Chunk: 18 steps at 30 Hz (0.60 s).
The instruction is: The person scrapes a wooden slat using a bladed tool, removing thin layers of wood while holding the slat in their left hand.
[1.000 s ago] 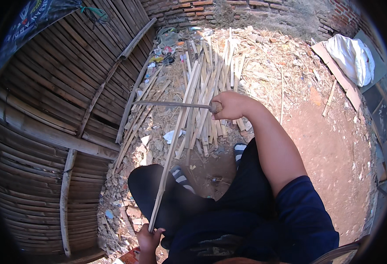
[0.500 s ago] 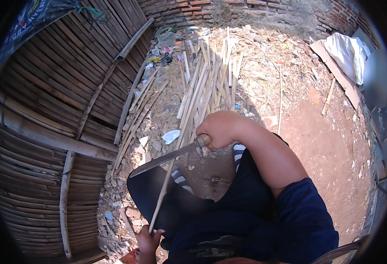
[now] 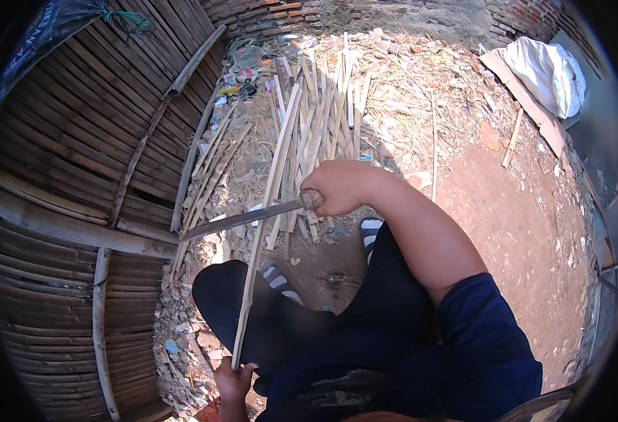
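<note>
A pale wooden strip [image 3: 277, 169] was gripped near its lower end by the closed left hand [image 3: 233, 380]; a long blade [image 3: 239, 219] was held by its wooden handle [image 3: 312, 200] in the closed right hand [image 3: 337, 188]; the strip was crossed by the blade partway along, though whether its edge was pressed into the wood could not be told. The strip was slanted across the dark-trousered left leg [image 3: 217, 295], with its far end over the pile of strips [image 3: 309, 133]; it was seen in one long piece, so work on it was judged unfinished; whether the piled strips had been worked or left could not be told.

Beyond the sandals [image 3: 281, 283], the dirt ground [image 3: 492, 232] was littered with straw, rubble and scraps; the space was bounded by a slatted wall [image 3: 56, 105] at left and a brick wall [image 3: 274, 17] ahead; at right, a white sack [image 3: 544, 74] was seen beside a brown board [image 3: 523, 105].
</note>
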Each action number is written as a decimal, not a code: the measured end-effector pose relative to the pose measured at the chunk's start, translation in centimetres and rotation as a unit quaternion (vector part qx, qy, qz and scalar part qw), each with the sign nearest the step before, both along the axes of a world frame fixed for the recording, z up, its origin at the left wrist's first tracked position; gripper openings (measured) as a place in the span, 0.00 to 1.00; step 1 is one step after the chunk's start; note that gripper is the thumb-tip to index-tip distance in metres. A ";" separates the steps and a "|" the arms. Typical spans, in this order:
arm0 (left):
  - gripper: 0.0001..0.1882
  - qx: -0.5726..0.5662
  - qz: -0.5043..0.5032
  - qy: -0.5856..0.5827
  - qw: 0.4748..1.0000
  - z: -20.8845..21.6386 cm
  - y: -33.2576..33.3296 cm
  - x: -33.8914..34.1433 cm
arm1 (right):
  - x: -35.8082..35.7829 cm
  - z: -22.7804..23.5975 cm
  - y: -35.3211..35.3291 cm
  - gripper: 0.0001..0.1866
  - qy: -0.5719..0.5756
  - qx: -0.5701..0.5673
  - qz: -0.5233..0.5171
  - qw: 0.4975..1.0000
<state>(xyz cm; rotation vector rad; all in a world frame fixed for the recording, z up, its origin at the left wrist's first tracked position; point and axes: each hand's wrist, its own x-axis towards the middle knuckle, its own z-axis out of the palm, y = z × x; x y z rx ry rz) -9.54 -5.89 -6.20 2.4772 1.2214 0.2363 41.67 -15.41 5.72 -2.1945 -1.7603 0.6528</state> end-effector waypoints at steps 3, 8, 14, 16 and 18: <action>0.27 -0.002 -0.005 -0.004 1.000 -0.2 0.1 -0.4 | -2.2 -0.3 0.5 0.20 -0.023 0.011 0.067 0.997; 0.26 0.008 0.004 0.001 1.000 -0.3 0.0 -0.5 | 4.1 -1.2 0.6 0.23 0.024 0.060 -0.069 0.996; 0.27 -0.028 0.022 0.002 0.999 0.3 0.0 0.4 | 5.4 -3.1 1.2 0.23 0.005 0.205 -0.254 0.945; 0.27 -0.031 0.025 -0.006 0.999 -0.2 0.0 0.0 | 3.6 -3.0 1.5 0.23 0.011 0.173 -0.175 0.969; 0.27 -0.033 0.026 -0.008 0.999 -0.5 0.1 -0.2 | 1.2 -1.8 1.5 0.22 0.017 0.097 -0.068 0.993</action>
